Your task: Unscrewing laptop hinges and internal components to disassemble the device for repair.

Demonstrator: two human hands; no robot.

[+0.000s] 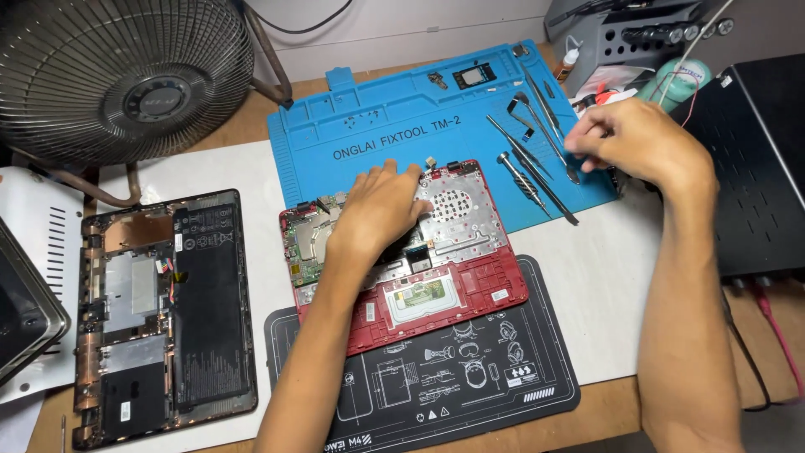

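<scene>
Mat, black with white drawings, lies nearest, and the red laptop shell rests partly on it, opened, its boards showing. The left hand lies flat on the shell, fingers spread, grasping nothing. To the left sits a dark laptop base. Farther, on the blue mat, the right hand is curled at the tools, fingertips pinched; what it pinches I cannot tell. A fan stands behind.
</scene>
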